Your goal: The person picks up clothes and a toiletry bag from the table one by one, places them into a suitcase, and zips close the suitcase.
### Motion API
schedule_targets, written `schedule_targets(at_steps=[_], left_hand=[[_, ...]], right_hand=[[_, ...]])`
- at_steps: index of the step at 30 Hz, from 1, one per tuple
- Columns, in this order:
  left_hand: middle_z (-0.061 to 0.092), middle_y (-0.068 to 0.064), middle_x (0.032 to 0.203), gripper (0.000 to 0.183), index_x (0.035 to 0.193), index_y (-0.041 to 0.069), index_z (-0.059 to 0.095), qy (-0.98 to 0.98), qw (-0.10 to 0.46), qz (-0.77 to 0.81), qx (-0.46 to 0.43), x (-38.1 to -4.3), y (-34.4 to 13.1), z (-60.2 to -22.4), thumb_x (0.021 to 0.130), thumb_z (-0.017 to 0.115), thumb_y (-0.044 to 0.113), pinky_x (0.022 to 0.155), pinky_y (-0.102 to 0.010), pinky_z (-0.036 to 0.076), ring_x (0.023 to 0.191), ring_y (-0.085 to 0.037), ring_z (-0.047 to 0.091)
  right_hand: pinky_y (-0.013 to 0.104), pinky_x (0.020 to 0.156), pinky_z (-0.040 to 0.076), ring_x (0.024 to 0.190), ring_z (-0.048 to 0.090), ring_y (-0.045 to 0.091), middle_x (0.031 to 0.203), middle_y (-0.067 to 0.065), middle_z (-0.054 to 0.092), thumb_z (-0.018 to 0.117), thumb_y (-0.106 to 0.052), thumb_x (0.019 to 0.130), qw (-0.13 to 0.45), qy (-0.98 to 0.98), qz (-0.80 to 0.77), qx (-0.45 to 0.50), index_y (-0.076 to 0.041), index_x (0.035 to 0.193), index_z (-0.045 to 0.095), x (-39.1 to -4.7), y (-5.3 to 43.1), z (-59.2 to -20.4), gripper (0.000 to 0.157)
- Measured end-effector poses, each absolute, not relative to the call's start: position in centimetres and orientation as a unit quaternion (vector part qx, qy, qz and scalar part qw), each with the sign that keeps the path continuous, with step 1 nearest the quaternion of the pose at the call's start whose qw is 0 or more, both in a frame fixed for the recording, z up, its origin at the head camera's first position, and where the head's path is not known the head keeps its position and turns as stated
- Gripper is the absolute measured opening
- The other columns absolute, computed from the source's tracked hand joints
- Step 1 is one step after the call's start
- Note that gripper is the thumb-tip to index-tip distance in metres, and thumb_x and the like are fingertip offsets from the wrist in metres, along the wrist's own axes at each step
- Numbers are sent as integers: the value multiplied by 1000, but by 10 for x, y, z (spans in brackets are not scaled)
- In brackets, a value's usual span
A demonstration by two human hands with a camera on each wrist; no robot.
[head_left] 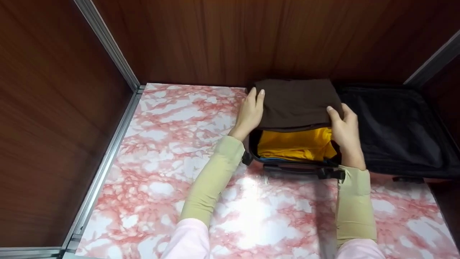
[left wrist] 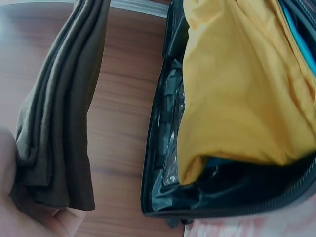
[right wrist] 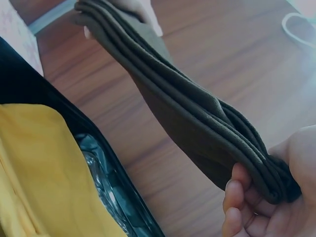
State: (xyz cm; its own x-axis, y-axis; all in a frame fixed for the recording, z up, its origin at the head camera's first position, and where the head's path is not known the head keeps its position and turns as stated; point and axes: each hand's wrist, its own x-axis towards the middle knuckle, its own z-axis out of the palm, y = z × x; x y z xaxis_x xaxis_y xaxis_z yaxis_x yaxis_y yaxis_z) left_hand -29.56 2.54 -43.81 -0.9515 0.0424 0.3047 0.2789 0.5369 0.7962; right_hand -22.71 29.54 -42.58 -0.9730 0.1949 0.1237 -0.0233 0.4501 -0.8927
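Both hands hold a folded dark brown cloth (head_left: 298, 102) by its two ends, above the open suitcase (head_left: 253, 151). My left hand (head_left: 250, 109) grips its left end; in the left wrist view the stacked layers of the fold (left wrist: 59, 118) stand between thumb and fingers. The right hand (head_left: 345, 127) pinches the opposite end, thumb on top and fingers curled beneath, as the right wrist view shows at the fold's edge (right wrist: 212, 143). Under the cloth, a folded yellow garment (head_left: 294, 144) lies in the suitcase, with a strip of blue fabric (left wrist: 298, 34) at its side.
The suitcase's black lid (head_left: 399, 129) lies open flat on the right. Brown wood-look panels (head_left: 230, 39) rise behind and at both sides, with metal edge strips (head_left: 107, 46). A red-and-white marbled surface (head_left: 161, 162) spreads to the left and front.
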Motion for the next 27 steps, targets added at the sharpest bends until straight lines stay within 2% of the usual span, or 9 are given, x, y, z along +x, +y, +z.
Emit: schedule_targets(at_steps=[4, 6, 9, 11, 14, 19, 22, 27], left_hand=[[68, -20, 118, 41, 131, -1, 60, -866, 134, -471, -104, -293, 30, -440, 111, 41, 30, 94, -41, 49, 110, -33, 65], [68, -20, 105, 38, 124, 0, 62, -864, 136, -472, -110, -293, 32, -442, 111, 41, 29, 88, -41, 50, 102, -32, 67], [55, -14, 78, 32, 106, 2, 59, -860, 140, -475, -119, -291, 35, -445, 112, 41, 28, 76, -42, 48, 82, -31, 63], [42, -9, 70, 30, 98, 4, 54, -860, 143, -474, -124, -290, 37, -448, 111, 41, 28, 70, -41, 45, 73, -29, 56], [35, -3, 69, 29, 94, 6, 50, -860, 145, -471, -128, -288, 39, -452, 111, 42, 28, 67, -38, 43, 69, -27, 52], [35, -3, 70, 30, 95, 7, 48, -863, 133, -469, -129, -286, 40, -458, 112, 40, 30, 64, -34, 38, 67, -25, 48], [39, -5, 69, 29, 97, 7, 50, -865, 133, -466, -126, -286, 41, -462, 112, 41, 30, 65, -36, 40, 68, -27, 51], [50, -10, 72, 27, 100, 5, 53, -876, 134, -449, -111, -287, 42, -473, 111, 44, 28, 70, -43, 46, 78, -32, 62]], right_hand=[[27, 64, 44, 74, 55, 18, 95, 4, 61, 47, -40, 107, 105, -843, 525, -49, -5, 134, 58, -223, 303, -429, 46], [27, 65, 44, 78, 56, 19, 96, 4, 62, 47, -41, 107, 107, -845, 522, -47, -4, 134, 58, -221, 306, -430, 47], [28, 67, 43, 80, 56, 19, 97, 4, 62, 47, -42, 107, 111, -852, 509, -44, -1, 136, 57, -217, 310, -433, 50], [29, 68, 43, 81, 56, 18, 98, 4, 62, 47, -43, 107, 114, -857, 502, -42, 0, 137, 57, -215, 312, -434, 53], [29, 70, 42, 82, 56, 17, 101, 5, 62, 48, -43, 107, 116, -860, 496, -40, 1, 136, 57, -212, 314, -437, 54], [28, 80, 45, 94, 59, 14, 113, 10, 63, 48, -41, 107, 111, -859, 498, -44, 1, 139, 56, -209, 317, -445, 54], [26, 84, 45, 98, 58, 13, 118, 12, 63, 48, -42, 107, 108, -862, 493, -56, 1, 140, 56, -209, 317, -449, 54], [27, 79, 43, 92, 56, 17, 113, 16, 63, 50, -42, 106, 101, -869, 480, -70, 2, 135, 59, -208, 320, -458, 53]])
